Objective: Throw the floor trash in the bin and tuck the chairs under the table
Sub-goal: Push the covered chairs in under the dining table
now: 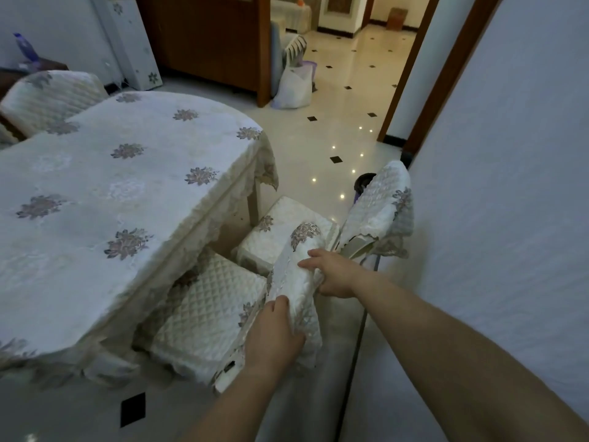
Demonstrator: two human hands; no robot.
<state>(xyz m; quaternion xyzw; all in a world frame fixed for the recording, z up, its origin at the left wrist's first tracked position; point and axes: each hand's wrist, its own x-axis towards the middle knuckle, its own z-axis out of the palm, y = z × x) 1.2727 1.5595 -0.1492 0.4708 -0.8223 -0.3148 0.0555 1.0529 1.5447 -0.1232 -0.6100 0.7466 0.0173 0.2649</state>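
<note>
Nearest, floor [79, 419]: pale glossy tile with black diamond insets. Next, left hand [274, 333]: fingers curled over the near end of a backrest [301, 282], gripping it. Beside it, right hand [334, 277]: fingers and thumb clamped on the far end of the same backrest. Belonging to that backrest, near chair [204, 320]: cream quilted cover, seat pointing left, its left part under the cloth fringe of the worktop [111, 186], the rest out in the open. Just beyond and touching or nearly so, second chair [287, 228]: same cover, seat front beneath the worktop corner, its back [379, 205] near the right wall. The worktop itself lies left of both hands, draped in a cream cloth with purple flower sprays. Behind the second chair's back, dark round container [363, 183]: on the floor, mostly hidden. Far left, third chair [47, 97]: at the worktop's far side. Farthest, white bag [293, 87]: on the floor against a wooden partition [207, 39].
</note>
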